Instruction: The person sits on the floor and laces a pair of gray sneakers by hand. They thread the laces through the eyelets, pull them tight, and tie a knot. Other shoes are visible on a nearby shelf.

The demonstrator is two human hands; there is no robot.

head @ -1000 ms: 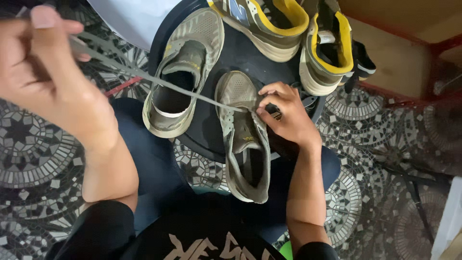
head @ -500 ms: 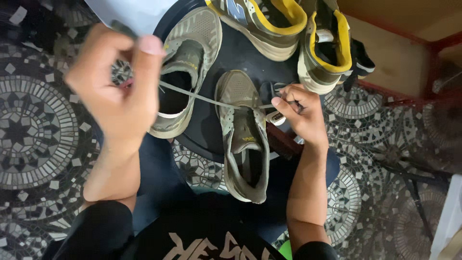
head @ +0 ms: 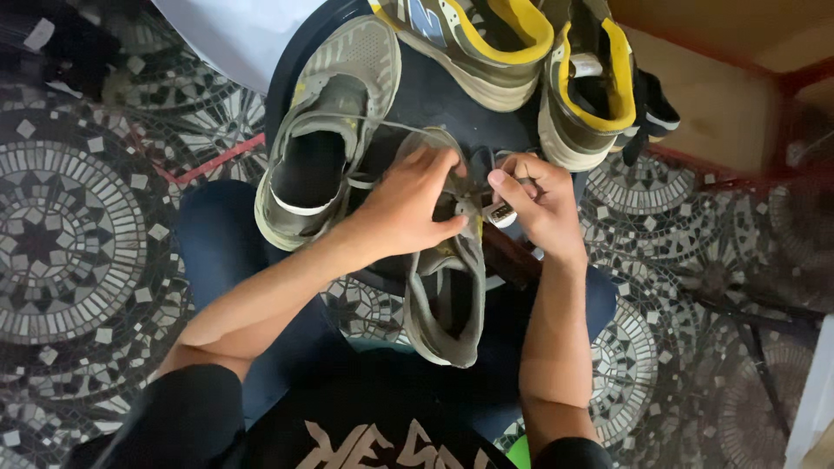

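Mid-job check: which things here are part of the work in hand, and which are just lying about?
In hand:
left hand
right hand
olive shoe, under both hands
its lace

Lying about:
second olive shoe, beside it
two yellow-lined shoes, further back
round dark stool under them all
mosaic floor

My hands (head: 473, 204) are crowding over the toe of the olive shoe (head: 447, 295) on the small round table (head: 434, 95), and its twin (head: 326, 139) is lying just beside on the left, closing that side. Two yellow-lined sneakers (head: 539, 61) are blocking the far edge. Open room is lying over the mosaic floor (head: 78, 226) on the left and beyond my right wrist.
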